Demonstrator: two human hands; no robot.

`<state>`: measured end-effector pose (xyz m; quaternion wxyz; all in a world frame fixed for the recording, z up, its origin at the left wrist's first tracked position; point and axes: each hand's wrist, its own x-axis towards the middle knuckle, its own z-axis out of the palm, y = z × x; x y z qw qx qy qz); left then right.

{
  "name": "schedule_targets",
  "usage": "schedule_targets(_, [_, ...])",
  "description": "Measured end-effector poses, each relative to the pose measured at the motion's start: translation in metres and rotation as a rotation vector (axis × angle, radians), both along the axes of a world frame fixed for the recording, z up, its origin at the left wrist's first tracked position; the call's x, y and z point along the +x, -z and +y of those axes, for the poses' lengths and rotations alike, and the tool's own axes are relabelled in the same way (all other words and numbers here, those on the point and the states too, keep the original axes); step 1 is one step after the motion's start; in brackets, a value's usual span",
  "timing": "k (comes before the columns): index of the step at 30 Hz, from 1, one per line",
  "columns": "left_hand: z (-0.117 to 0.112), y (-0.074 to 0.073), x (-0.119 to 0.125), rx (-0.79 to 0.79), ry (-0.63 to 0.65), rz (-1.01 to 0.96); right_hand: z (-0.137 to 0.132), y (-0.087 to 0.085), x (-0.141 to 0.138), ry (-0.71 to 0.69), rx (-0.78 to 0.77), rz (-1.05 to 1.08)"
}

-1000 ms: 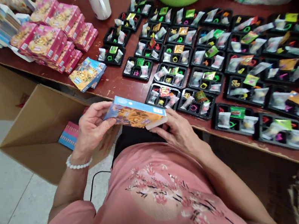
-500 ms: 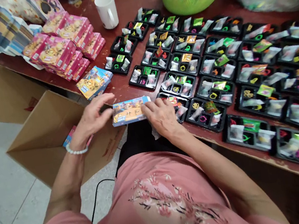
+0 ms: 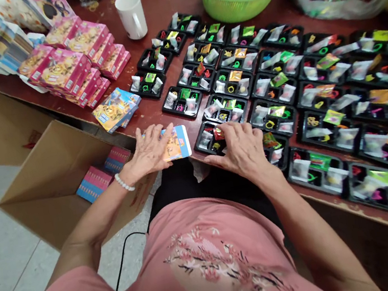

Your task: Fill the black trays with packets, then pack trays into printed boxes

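My shirt (image 3: 213,261) is dusty pink with a darker blossom-branch print; white beaded bracelet (image 3: 124,182). Blue and orange box (image 3: 178,143) under my left grip (image 3: 148,153). Black trays (image 3: 184,112) hold neon bits on the red-brown counter (image 3: 148,118). Stacked boxes (image 3: 66,70) pink, basket (image 3: 230,5) lime green, mug (image 3: 131,16) white.

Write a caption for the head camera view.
Left hand on a printed blue-and-yellow box, right hand on a black compartment tray.
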<state>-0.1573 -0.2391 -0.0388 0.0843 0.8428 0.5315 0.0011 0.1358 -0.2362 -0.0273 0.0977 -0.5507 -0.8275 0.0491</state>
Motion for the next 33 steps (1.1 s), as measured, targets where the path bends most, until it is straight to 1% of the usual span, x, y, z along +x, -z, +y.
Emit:
schedule_targets(3, [0.005,-0.001,-0.006,0.013,-0.047,-0.042,0.003,0.001,0.007,0.042,-0.027,-0.054])
schedule_targets(7, [0.012,-0.003,-0.015,-0.045,-0.128,-0.151,0.006,-0.001,0.006,0.066,-0.079,-0.094])
schedule_targets(10, [0.016,-0.006,-0.02,-0.068,-0.134,-0.249,0.006,-0.001,0.003,0.031,-0.113,-0.084])
schedule_targets(13, [0.017,-0.01,-0.021,-0.064,-0.122,-0.291,0.005,-0.001,-0.002,0.012,-0.104,-0.049])
schedule_targets(15, [0.018,-0.012,-0.021,-0.051,-0.121,-0.261,0.004,-0.003,-0.007,0.01,-0.075,-0.005])
schedule_targets(18, [0.018,-0.013,-0.018,-0.028,-0.103,-0.161,0.006,-0.007,-0.015,0.012,-0.028,0.075])
schedule_targets(22, [0.021,-0.013,-0.015,-0.038,-0.059,-0.088,0.009,-0.007,-0.028,-0.015,-0.062,0.116])
schedule_targets(25, [0.026,-0.014,-0.014,-0.053,-0.048,-0.072,0.011,-0.001,-0.037,-0.062,-0.095,0.129])
schedule_targets(29, [0.031,-0.016,-0.009,-0.124,-0.003,-0.004,0.023,0.016,-0.044,-0.183,-0.131,0.219])
schedule_targets(31, [0.031,-0.017,-0.006,-0.166,0.01,0.038,0.03,0.024,-0.044,-0.256,-0.153,0.287])
schedule_targets(33, [0.029,-0.017,-0.004,-0.188,0.003,0.058,0.032,0.028,-0.039,-0.303,-0.14,0.377])
